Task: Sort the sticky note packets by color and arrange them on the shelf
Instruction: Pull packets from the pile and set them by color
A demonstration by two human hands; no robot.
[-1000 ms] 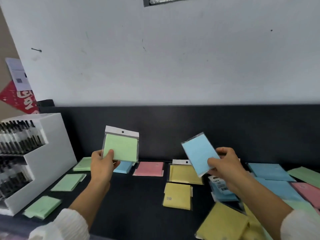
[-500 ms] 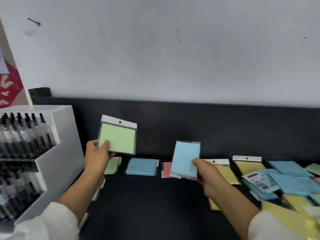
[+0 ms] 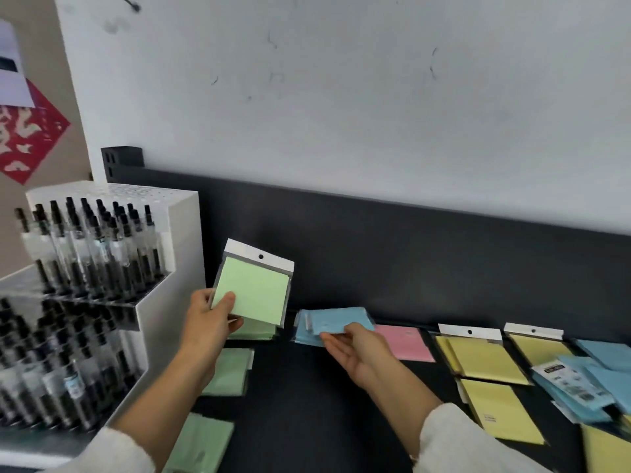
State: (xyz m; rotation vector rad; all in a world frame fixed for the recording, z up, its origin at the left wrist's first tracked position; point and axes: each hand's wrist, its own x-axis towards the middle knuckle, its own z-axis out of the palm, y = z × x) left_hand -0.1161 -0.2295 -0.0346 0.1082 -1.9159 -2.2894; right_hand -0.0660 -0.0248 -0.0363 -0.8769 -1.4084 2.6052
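Observation:
My left hand (image 3: 208,322) grips a green sticky note packet (image 3: 254,290) by its lower left corner and holds it upright above the black shelf (image 3: 307,404). My right hand (image 3: 356,349) pinches a blue packet (image 3: 336,320) by its near edge, low and nearly flat over another blue packet (image 3: 305,337) lying at the back of the shelf. To their right lie a pink packet (image 3: 406,341) and yellow packets (image 3: 485,361). Green packets (image 3: 228,370) lie on the shelf under my left arm.
A white display rack of black pens (image 3: 85,268) stands at the left end of the shelf. A loose pile of blue packets (image 3: 597,377) and more yellow ones (image 3: 503,413) lie at the right. A black back panel (image 3: 409,254) runs behind the shelf.
My right hand has moved left and down with the blue packet, tipping it from upright to nearly flat over the blue one on the shelf. The left hand still holds the green packet up.

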